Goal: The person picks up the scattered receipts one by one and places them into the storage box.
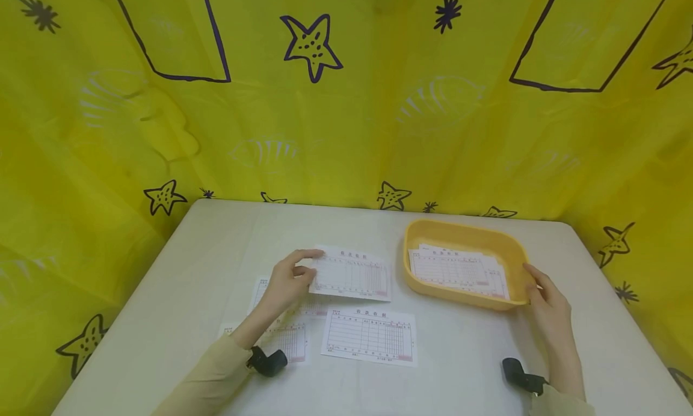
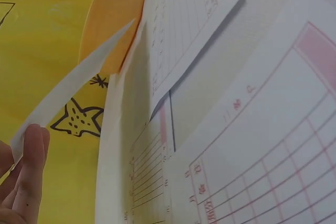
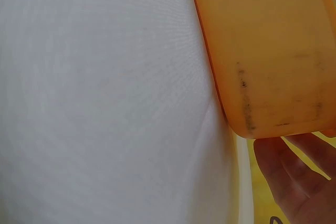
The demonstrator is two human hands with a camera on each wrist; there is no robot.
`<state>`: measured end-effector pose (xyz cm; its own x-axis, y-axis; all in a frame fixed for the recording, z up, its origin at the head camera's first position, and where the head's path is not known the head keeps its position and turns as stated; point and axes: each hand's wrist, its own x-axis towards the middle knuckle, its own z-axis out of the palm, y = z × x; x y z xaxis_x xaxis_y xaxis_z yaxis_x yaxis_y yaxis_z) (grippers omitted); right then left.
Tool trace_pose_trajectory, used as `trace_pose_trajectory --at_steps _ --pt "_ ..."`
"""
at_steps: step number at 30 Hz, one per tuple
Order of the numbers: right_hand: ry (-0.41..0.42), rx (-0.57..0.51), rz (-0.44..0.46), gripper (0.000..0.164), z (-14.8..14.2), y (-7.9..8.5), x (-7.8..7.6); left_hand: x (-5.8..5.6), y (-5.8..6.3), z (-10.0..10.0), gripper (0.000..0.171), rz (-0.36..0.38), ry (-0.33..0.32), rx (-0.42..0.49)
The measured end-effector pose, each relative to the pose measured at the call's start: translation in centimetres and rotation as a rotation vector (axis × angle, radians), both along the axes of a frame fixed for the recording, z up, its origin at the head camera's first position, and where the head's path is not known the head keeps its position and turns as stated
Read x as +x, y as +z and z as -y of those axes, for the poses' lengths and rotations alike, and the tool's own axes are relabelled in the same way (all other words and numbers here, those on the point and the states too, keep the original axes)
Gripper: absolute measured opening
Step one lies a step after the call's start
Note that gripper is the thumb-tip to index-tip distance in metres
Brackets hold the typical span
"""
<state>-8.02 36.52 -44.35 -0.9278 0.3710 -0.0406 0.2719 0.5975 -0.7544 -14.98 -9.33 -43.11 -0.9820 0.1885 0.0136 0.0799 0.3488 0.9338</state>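
My left hand (image 1: 289, 278) pinches a printed receipt slip (image 1: 352, 275) by its left edge, between thumb and fingers, above the table. Seen edge-on in the left wrist view, the same slip (image 2: 73, 85) is raised off the surface. Other receipt slips lie below it: one slip (image 1: 370, 338) in front, others partly hidden by the left arm. My right hand (image 1: 549, 308) holds the right end of a yellow-orange plastic tray (image 1: 465, 293) by the rim. Inside the tray lie several overlapping receipt slips (image 1: 449, 269). The right wrist view shows fingers (image 3: 283, 169) against the tray's end wall.
A white-covered table (image 1: 455, 356) carries everything, its back edge against a yellow patterned curtain (image 1: 346, 115). The tray stands at the back right. Dark cameras are strapped to both wrists.
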Motion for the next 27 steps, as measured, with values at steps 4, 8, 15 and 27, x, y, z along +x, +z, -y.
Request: trace_pose_trajectory --at_steps 4,8,15,27 --pt "0.002 0.001 -0.006 0.050 0.1 -0.1 0.0 -0.1 0.5 0.5 0.039 -0.028 0.011 0.057" --pt "0.001 0.008 -0.017 0.050 0.2 -0.1 0.1 -0.2 1.0 0.8 0.038 -0.054 0.036 0.098" --pt "0.003 0.025 -0.014 0.050 0.0 0.0 0.1 -0.9 1.2 0.4 0.037 -0.038 0.070 0.152" --pt "0.005 0.017 -0.026 0.050 0.0 -0.2 0.2 -2.8 -0.1 -3.8 0.037 -0.020 0.072 0.211"
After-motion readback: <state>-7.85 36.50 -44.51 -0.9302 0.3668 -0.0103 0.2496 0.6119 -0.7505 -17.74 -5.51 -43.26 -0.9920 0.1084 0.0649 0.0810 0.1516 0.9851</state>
